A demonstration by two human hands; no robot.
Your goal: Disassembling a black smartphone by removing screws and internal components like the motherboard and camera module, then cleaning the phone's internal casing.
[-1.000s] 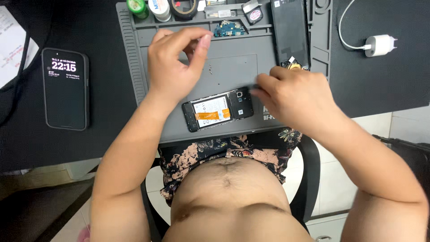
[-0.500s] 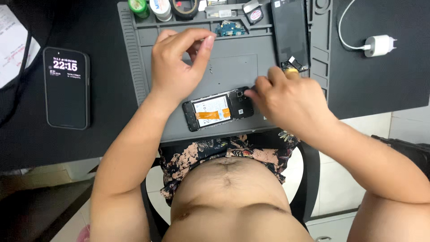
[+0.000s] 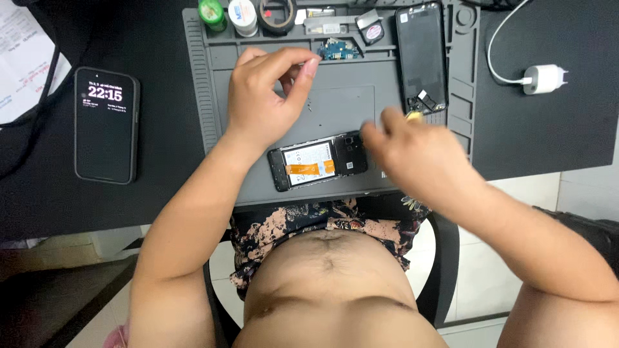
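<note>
Two hands: both of yours work over the grey repair mat [image 3: 213, 96], which lies on the black desk [image 3: 167, 174].
Left hand [image 3: 261, 103]: raised over the middle of the mat, thumb and forefinger tips pressed together in a pinch; whatever sits between them is too small to tell.
Right hand [image 3: 409, 151]: blurred, low at the mat's near right part, its fingers curled at the right end of the opened phone [image 3: 317, 161]; you cannot tell whether they grip anything.
Opened phone: lies flat along the mat's near edge, back cover off, white battery with an orange strip showing, between your two hands.
Screen panel [image 3: 422, 55]: a dark glass panel with its flex connectors, lying lengthwise by the mat's far right corner.
Small circuit board [image 3: 336, 49]: blue, in a tray slot along the mat's far edge, just beyond your left fingertips.
Bottles and tape: a green-capped bottle [image 3: 211, 13], a white jar [image 3: 243, 14] and a roll of dark tape [image 3: 277, 14] stand in a row at the mat's far left corner.
Second phone [image 3: 106, 125]: black, screen lit, on the desk left of the mat, well apart from your hands.
Charger [image 3: 543, 78]: white plug with its cable, on the desk right of the mat.
</note>
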